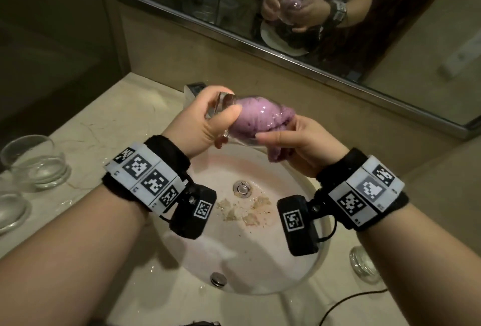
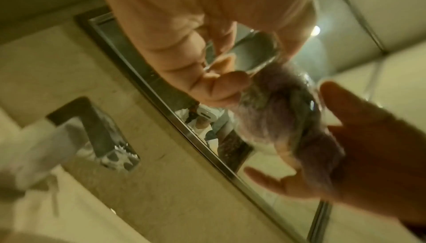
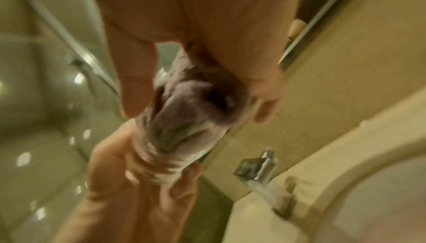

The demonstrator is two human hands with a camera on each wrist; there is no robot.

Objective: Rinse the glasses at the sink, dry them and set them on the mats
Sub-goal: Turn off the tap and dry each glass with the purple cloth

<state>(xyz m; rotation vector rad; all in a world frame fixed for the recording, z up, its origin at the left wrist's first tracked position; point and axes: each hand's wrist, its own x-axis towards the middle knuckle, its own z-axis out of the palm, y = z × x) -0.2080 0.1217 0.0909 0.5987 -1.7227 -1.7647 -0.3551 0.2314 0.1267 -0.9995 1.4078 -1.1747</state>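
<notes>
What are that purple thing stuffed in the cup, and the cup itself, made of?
The cloth looks like soft, fuzzy microfibre or terry: it bunches into folds. The cup seems to be clear, glossy glass, since the cloth shows through it; clear plastic is possible.

I held the glass (image 1: 234, 117) on its side above the sink (image 1: 260, 273), my left hand (image 1: 205, 120) at its base end and my right hand (image 1: 299, 140) at its mouth end. The cloth (image 1: 263, 114) sat inside the glass and hung out toward my right hand. The faucet (image 1: 194, 90) stood behind my left hand. Two glasses (image 1: 36, 161) stood on the counter (image 1: 109, 122) left of the sink, another (image 1: 364, 264) to its right. The mirror (image 1: 286, 0) hung behind.
</notes>
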